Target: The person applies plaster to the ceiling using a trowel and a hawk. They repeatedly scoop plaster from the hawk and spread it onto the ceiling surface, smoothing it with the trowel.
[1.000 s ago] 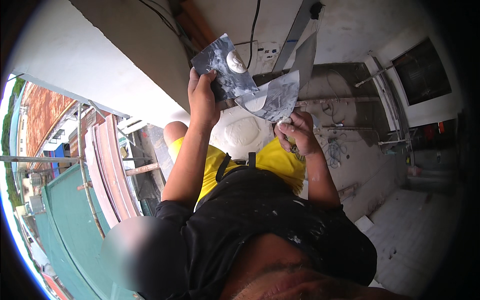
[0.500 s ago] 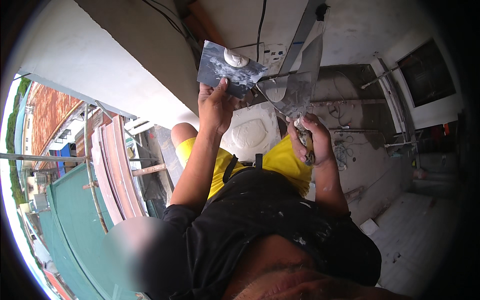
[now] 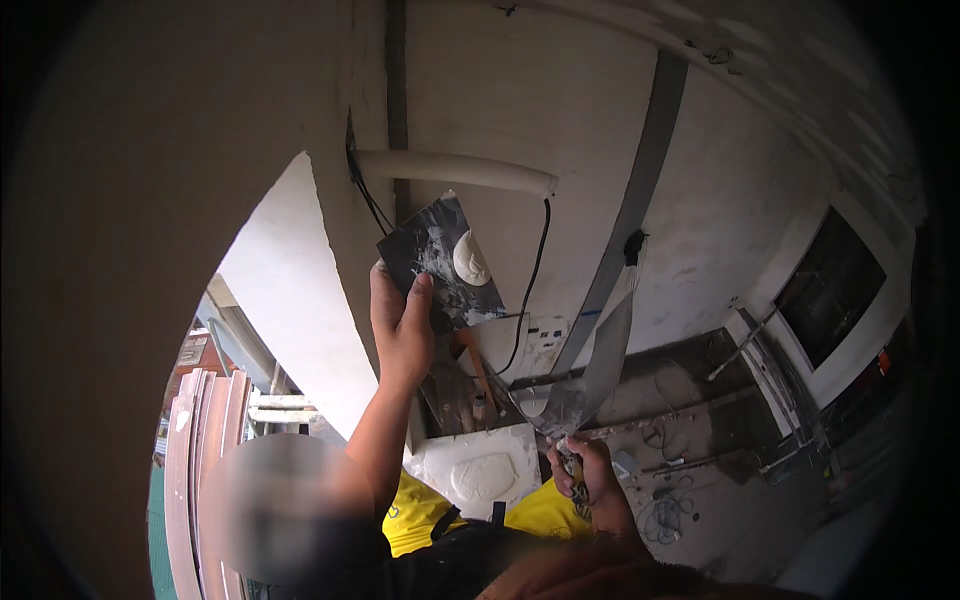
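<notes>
My left hand is raised overhead and closed on a dark square plaster hawk, thumb on its face and fingers behind the lower edge. The hawk is tilted, its face toward me, and a white lump of putty sits on its upper right part, surrounded by pale smears.

My right hand is lower, near the bottom centre of the view, wrapped fully around the handle of a broad putty knife. The grey blade points upward and slightly right, with wet filler near its base. The two tools are apart, the knife below and to the right of the hawk.

Behind the hawk, a white pipe runs horizontally along the wall, and a black cable hangs down from its right end. A grey strip crosses the wall diagonally behind the blade. Below my hands, a white bucket of putty rests against my yellow garment. A dark window is at far right.
</notes>
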A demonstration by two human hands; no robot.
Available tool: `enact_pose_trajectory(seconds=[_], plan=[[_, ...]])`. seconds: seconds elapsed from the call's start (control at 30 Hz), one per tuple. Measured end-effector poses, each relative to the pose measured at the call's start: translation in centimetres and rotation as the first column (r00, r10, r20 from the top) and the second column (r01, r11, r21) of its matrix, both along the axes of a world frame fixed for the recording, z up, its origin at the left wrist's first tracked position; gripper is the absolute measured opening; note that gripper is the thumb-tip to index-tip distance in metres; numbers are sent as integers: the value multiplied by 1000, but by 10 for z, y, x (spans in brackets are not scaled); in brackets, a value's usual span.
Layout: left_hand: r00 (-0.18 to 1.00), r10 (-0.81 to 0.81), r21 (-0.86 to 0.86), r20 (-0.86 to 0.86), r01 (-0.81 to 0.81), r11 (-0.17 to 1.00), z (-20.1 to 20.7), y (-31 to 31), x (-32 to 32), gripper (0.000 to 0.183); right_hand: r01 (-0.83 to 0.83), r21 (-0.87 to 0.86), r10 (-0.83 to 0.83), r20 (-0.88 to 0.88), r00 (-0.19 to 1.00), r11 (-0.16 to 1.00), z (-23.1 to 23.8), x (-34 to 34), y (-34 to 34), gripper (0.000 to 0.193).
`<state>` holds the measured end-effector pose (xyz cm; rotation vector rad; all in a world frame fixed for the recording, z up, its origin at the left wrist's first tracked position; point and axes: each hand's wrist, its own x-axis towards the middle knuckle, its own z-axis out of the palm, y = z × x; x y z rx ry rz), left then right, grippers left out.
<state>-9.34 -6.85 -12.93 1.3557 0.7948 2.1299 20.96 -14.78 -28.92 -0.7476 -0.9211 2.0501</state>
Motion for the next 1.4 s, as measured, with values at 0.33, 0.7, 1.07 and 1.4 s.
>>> enact_pose_trajectory(seconds=[0.33, 0.7, 1.07, 1.4], plan=[[800, 589, 618, -115, -407, 673, 296, 17, -9, 37, 51, -150, -43, 60, 997, 987, -93, 50, 59, 27], [680, 725, 569, -111, -554, 608, 411, 84, -2, 37, 360, -124, -309, 307, 900, 925, -167, 64, 21, 31], [625, 772, 628, -114, -556, 544, 438, 126, -1, 38, 287, 441, -444, 308, 841, 851, -196, 74, 21, 32], [578, 794, 607, -185, -569, 555, 446, 144, -3, 39, 363, 243, -421, 260, 869, 899, -195, 75, 24, 33]])
